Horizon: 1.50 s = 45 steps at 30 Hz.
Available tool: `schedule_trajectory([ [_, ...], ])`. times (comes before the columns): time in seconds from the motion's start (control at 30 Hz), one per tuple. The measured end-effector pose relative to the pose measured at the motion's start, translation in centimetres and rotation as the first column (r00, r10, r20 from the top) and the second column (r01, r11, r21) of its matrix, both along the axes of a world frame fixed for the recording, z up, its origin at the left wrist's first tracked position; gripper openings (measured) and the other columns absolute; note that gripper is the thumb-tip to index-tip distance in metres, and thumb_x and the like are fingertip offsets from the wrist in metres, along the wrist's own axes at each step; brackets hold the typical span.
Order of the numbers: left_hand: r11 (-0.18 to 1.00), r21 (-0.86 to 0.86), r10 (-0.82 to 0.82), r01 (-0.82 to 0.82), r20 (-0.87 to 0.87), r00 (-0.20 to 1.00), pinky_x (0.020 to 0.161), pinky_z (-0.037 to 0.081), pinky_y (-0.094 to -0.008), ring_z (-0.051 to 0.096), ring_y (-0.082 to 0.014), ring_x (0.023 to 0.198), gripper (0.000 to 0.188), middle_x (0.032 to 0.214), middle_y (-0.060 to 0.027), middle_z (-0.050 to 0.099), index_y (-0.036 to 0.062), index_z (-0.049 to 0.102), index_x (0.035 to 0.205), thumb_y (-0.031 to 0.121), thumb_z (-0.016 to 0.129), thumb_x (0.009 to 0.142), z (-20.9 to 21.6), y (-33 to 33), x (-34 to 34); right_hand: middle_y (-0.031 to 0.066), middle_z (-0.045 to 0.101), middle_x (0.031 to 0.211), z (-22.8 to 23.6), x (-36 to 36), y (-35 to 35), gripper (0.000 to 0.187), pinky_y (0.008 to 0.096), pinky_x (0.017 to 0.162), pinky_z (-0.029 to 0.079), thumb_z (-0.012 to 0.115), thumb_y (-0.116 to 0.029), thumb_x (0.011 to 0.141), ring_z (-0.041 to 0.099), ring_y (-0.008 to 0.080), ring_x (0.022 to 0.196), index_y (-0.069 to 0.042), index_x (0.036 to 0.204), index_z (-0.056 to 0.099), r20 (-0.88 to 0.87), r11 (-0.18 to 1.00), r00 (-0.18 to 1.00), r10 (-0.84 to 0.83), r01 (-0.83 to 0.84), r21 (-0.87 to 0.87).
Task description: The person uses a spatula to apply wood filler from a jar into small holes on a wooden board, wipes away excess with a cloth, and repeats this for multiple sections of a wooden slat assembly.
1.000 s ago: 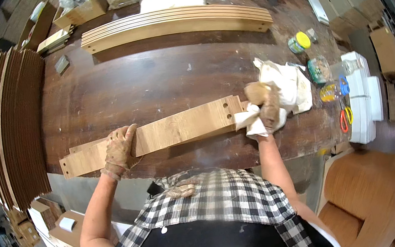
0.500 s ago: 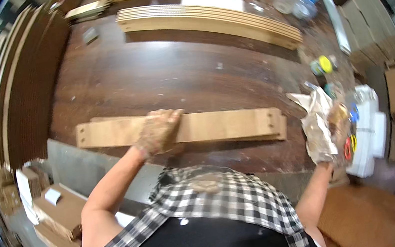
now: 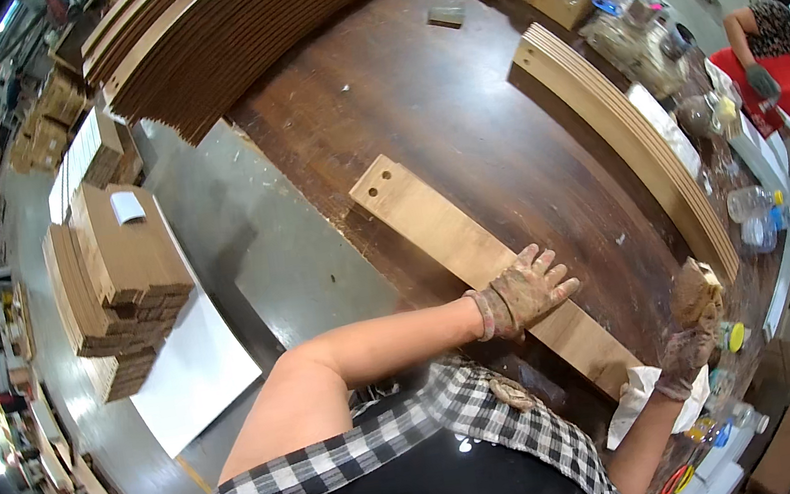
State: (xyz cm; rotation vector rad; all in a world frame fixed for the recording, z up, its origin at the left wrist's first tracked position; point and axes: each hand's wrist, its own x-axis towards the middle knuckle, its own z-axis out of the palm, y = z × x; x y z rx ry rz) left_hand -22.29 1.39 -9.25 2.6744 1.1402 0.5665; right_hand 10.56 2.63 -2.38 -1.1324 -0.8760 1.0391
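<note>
A long light wooden slat (image 3: 454, 239) with two holes at its far end lies along the near edge of a dark, stained worktable (image 3: 434, 90). My left hand (image 3: 527, 289), in a stained glove, presses flat on the slat with fingers spread. Near the slat's other end, my gloved right hand (image 3: 691, 327) is closed around a brownish pad or sponge. A crumpled white cloth (image 3: 643, 394) lies just below it.
A stack of curved wooden slats (image 3: 638, 142) lies across the table's far side; dark curved boards (image 3: 243, 26) are piled at the left end. Bottles and clutter (image 3: 748, 207) sit beyond. Cardboard stacks (image 3: 121, 275) stand on the floor. Another person (image 3: 772, 52) works at the far right.
My head has turned left, so the table now runs diagonally. My left hand stays on the slat. My right hand has come back from the cloth toward the slat's end.
</note>
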Motion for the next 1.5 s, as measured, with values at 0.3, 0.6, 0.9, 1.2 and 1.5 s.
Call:
schedule_trajectory([
  [0.3, 0.995, -0.097, 0.029, -0.021, 0.083, 0.996, 0.080, 0.047, -0.0392, 0.064, -0.0254, 0.082, 0.018, 0.079, -0.0040, 0.066, 0.0138, 0.065, 0.102, 0.021, 0.058, 0.086, -3.9, -0.4, 4.2, 0.0110, 0.055, 0.135, 4.3, -17.7, 8.5, 0.055, 0.0340, 0.106, 0.043, 0.070, -0.017, 0.093, 0.056, 0.0212, 0.121, 0.003, 0.140, 0.049, 0.169, 0.786, 0.768, 0.618, -0.600, -0.149],
  [0.6, 0.994, -0.113, 0.018, 0.009, 0.237, 0.971, 0.075, 0.052, -0.0437, 0.067, -0.0282, 0.081, 0.016, 0.086, -0.0081, 0.068, 0.0055, 0.066, 0.090, 0.018, 0.062, 0.081, -4.7, -0.5, 5.9, 0.0135, 0.065, 0.119, 3.2, -36.6, 11.7, 0.045, 0.0348, 0.091, 0.050, 0.075, -0.022, 0.086, 0.063, 0.0233, 0.102, -0.003, 0.126, 0.064, 0.669, 0.446, 0.151, 0.728, -0.845, -0.294],
  [0.9, 0.994, -0.103, -0.029, 0.041, 0.121, 0.992, 0.067, 0.047, -0.0405, 0.066, -0.0224, 0.075, 0.017, 0.085, -0.0061, 0.068, 0.0077, 0.069, 0.093, 0.019, 0.062, 0.082, -4.0, -0.5, 5.7, 0.0127, 0.069, 0.108, -0.1, -43.1, 11.8, 0.034, 0.0437, 0.092, 0.049, 0.072, -0.032, 0.086, 0.064, 0.0330, 0.102, -0.012, 0.114, 0.071, 0.929, 0.207, -0.189, 0.319, -0.942, -0.263],
  [1.2, 0.993, -0.084, -0.074, 0.083, 0.112, 0.991, 0.073, 0.044, -0.0373, 0.064, -0.0208, 0.074, 0.017, 0.074, -0.0015, 0.064, 0.0113, 0.066, 0.090, 0.026, 0.059, 0.086, -2.4, -0.6, 4.1, 0.0094, 0.069, 0.097, 0.0, -47.3, 10.9, 0.024, 0.0403, 0.084, 0.054, 0.069, -0.035, 0.090, 0.066, 0.0269, 0.093, -0.014, 0.102, 0.072, 0.961, 0.280, -0.127, 0.246, -0.940, -0.196],
  [1.5, 0.997, -0.012, 0.082, -0.081, 0.152, 0.985, 0.071, 0.044, -0.0373, 0.063, -0.0191, 0.082, 0.013, 0.079, -0.0005, 0.064, 0.0123, 0.063, 0.089, 0.023, 0.057, 0.087, -4.4, -1.0, 6.4, 0.0105, 0.068, 0.103, 1.7, -45.9, 16.4, 0.020, 0.0399, 0.081, 0.052, 0.068, -0.030, 0.089, 0.064, 0.0298, 0.094, -0.014, 0.102, 0.072, 0.934, 0.377, -0.278, 0.224, -0.859, -0.346],
])
